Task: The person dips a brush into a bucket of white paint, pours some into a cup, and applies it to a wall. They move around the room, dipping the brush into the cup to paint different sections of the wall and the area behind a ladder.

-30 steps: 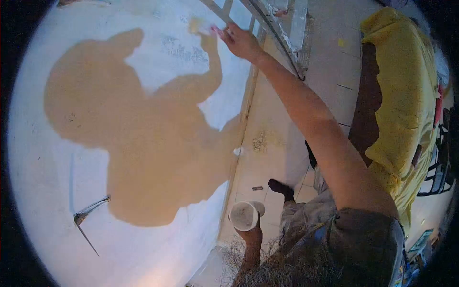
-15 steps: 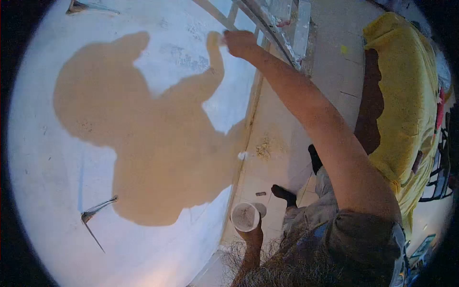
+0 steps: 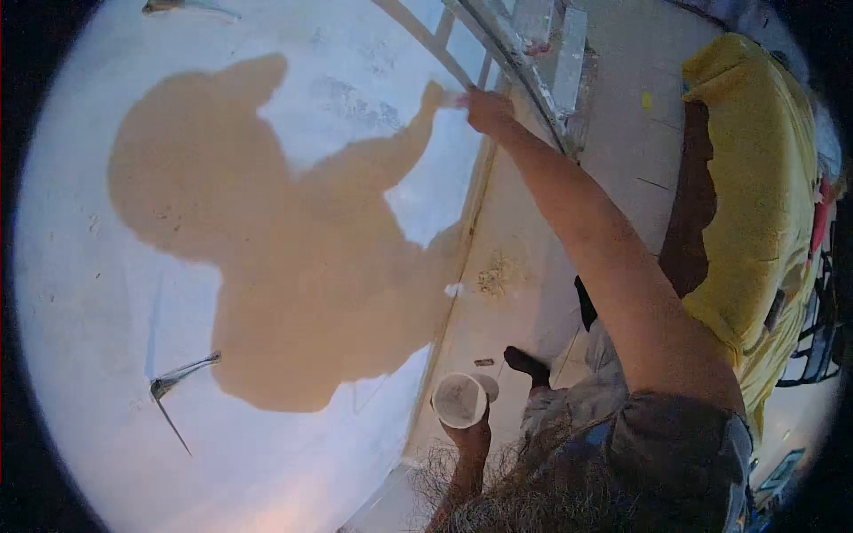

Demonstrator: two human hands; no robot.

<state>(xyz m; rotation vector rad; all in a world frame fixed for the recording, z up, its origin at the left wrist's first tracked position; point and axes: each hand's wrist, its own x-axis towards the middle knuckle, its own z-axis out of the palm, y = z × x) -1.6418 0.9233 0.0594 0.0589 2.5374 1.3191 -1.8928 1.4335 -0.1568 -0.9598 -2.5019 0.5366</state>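
Note:
My left hand (image 3: 468,435), near the bottom, is wrapped round a white tub (image 3: 459,400) with pale greyish contents, held upright. My right hand (image 3: 489,111) is stretched out to the upper part of the wall (image 3: 302,462). Its fingers are closed, and a small pale thing blurs at their tips; I cannot make out its kind. Grey patches (image 3: 355,102) mark the wall left of that hand, and a large shadow of my body covers the wall's middle.
A metal ladder (image 3: 511,62) stands close to my right hand. Yellow cloth (image 3: 755,204) drapes over something at the right. Crumbly debris (image 3: 493,277) lies on the tiled floor (image 3: 533,240) by the wall's foot. A thin metal bracket (image 3: 182,373) juts from the wall at lower left.
My right hand has shifted right and slightly down in view. The tub in my left hand has hardly moved.

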